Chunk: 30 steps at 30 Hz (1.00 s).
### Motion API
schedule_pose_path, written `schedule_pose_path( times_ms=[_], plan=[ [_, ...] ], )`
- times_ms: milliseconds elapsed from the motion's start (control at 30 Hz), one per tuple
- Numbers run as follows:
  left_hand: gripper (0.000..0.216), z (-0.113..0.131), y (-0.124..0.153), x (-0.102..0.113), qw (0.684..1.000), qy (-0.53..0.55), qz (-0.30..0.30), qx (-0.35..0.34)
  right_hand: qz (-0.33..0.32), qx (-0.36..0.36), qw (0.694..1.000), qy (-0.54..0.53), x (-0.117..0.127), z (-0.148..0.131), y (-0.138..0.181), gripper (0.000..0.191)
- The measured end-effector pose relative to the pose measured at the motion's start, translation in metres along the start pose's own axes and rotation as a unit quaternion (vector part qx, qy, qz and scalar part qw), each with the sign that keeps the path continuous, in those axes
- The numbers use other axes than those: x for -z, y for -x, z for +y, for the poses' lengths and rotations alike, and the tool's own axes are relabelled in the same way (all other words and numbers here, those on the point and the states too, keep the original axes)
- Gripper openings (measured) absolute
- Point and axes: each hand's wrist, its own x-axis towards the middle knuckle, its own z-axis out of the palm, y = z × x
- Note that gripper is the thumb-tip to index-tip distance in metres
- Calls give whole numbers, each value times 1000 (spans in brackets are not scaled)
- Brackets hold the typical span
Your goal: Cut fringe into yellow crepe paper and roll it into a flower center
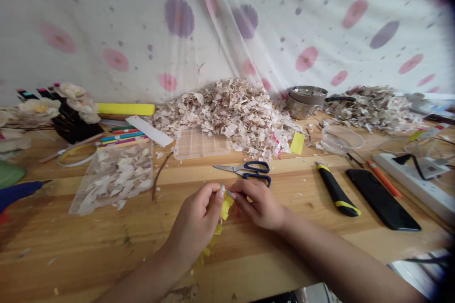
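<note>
My left hand point(194, 220) is closed, with thumb and forefinger pinching the top of a yellow paper strip point(226, 207). The strip has cut, ragged edges and hangs down behind my left wrist. Fingertip to fingertip with it, my right hand point(259, 204) pinches at the strip's upper end; the exact grip is partly hidden by the fingers. Just beyond both hands lie scissors point(249, 169) with dark blue handles, blades slightly apart and pointing left. Some reddish bits show faintly beneath my right fingers.
A heap of pale petal-like flakes point(234, 118) rises at the back beside a metal bowl point(302, 108). At left stand a flake-filled plastic box point(117, 175) and a blue glue gun point(19, 194). A utility knife point(336, 189), phone point(382, 199) and power strip point(415, 184) lie right.
</note>
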Motion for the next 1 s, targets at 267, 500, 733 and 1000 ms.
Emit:
schedule_pose_path(
  times_ms=[267,500,733,1000],
  plan=[
    [29,4,-1,-7,986,157,3,60,19,-30,999,-32,-2,1,2,16],
    [28,-5,6,-14,998,56,42,3,25,-120,990,-65,-10,-4,4,28],
    [24,-6,11,-17,998,2,60,-29,13,-155,985,-81,-15,-12,2,36],
    [27,0,10,-10,997,65,21,-31,-32,-68,993,-92,-6,-3,1,36]
  ],
)
